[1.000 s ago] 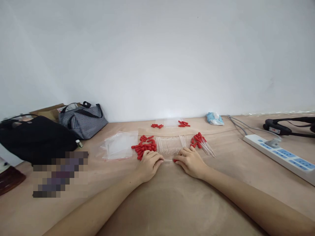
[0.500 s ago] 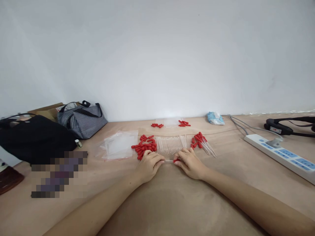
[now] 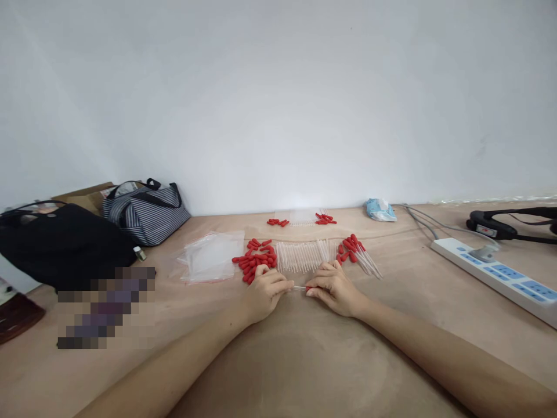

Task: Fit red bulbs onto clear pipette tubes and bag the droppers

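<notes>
Between my hands lies a thin clear tube (image 3: 299,288), level and crosswise. My left hand (image 3: 266,295) pinches its left end. My right hand (image 3: 336,290) pinches a red rubber bulb (image 3: 308,288) at the tube's right end; the fingers cover most of the bulb. Just beyond my hands is a row of clear tubes (image 3: 300,256) side by side. A pile of red bulbs (image 3: 255,261) sits to the left of the row. Right of it, several tubes with red bulbs fitted (image 3: 363,255) lie fanned out beside loose bulbs.
Clear plastic bags (image 3: 209,258) lie left of the bulb pile. Near the wall are more tubes (image 3: 302,216) and red bulbs. A striped bag (image 3: 152,215) and black bag (image 3: 65,244) stand left; a power strip (image 3: 496,277), blue packet (image 3: 381,209) and black headset (image 3: 496,224) are right.
My right fingers have closed further over the red bulb, so less of it shows. My left hand has shifted slightly right, and less of the tube is visible between my hands.
</notes>
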Demonstrator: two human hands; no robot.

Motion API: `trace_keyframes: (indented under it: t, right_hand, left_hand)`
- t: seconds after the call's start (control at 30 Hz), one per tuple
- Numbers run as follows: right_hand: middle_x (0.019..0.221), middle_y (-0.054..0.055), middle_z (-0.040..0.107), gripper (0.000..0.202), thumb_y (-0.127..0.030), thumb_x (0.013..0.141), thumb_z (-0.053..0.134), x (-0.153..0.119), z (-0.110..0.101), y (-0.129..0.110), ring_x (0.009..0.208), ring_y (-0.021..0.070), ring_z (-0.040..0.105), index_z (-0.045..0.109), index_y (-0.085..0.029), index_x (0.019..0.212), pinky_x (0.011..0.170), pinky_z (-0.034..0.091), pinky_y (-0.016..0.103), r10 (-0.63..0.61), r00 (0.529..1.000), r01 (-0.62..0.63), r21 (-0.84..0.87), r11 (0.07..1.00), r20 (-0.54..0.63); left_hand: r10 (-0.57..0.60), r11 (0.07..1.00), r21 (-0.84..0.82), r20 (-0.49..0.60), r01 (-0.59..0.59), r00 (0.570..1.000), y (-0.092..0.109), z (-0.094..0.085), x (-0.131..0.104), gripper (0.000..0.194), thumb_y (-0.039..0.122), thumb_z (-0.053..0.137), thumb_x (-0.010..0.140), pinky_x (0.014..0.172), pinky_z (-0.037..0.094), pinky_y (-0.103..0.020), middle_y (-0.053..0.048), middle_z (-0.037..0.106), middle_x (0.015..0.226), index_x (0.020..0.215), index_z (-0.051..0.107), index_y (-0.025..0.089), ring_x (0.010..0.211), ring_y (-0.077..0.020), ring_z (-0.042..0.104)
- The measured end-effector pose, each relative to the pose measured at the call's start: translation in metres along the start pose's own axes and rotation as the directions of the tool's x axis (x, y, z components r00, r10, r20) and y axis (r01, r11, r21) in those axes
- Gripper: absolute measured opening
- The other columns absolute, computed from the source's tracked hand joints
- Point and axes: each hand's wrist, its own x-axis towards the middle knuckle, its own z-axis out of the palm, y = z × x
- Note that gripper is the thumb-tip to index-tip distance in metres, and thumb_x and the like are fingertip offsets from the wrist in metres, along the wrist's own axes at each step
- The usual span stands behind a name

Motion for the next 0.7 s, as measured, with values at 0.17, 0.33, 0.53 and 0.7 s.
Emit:
trace_keyframes:
  t: [0.17,0.33,0.53,0.7]
  right_hand:
    - [0.068,0.002,0.063,0.025,-0.037,0.084,0.045,-0.001,0.002,0.001,0.074,0.0154,0.049,0.064,-0.021,0.079,0.071,0.025,0.033,-0.021,0.999,0.021,-0.006,1.0,-0.042]
    - [0.067,0.002,0.063,0.022,-0.036,0.083,0.048,-0.001,0.003,0.0,0.072,0.015,0.049,0.064,-0.021,0.078,0.072,0.025,0.033,-0.04,0.996,0.037,-0.031,0.999,-0.077]
    - [0.066,0.002,0.062,0.02,-0.034,0.083,0.049,0.002,0.004,-0.001,0.071,0.0145,0.051,0.063,-0.02,0.079,0.074,0.025,0.034,-0.081,0.993,0.076,-0.057,0.995,-0.091]
    - [0.073,0.002,0.065,0.02,-0.032,0.084,0.047,0.003,0.006,-0.002,0.073,0.0141,0.053,0.062,-0.019,0.081,0.075,0.025,0.034,-0.107,0.991,0.103,-0.045,0.994,-0.081]
  left_hand:
    - [0.035,0.997,0.075,0.001,-0.035,0.999,0.004,-0.002,0.0,0.028,0.015,0.035,0.087,0.075,0.025,-0.034,-0.002,0.065,0.074,0.088,0.063,0.023,0.068,-0.0142,0.054]
    - [0.086,0.986,0.148,-0.045,-0.078,0.995,0.008,-0.001,0.0,0.026,0.014,0.036,0.087,0.073,0.025,-0.034,-0.002,0.064,0.071,0.087,0.062,0.021,0.064,-0.0136,0.052]
    - [0.055,0.991,0.129,-0.075,-0.045,0.996,0.012,-0.001,-0.001,0.023,0.016,0.039,0.086,0.076,0.027,-0.035,-0.001,0.062,0.067,0.083,0.061,0.019,0.064,-0.0139,0.051]
    - [0.055,0.994,0.099,-0.111,-0.044,0.992,0.016,-0.002,0.0,0.02,0.016,0.04,0.085,0.083,0.026,-0.037,-0.001,0.063,0.069,0.077,0.059,0.018,0.064,-0.0139,0.051]
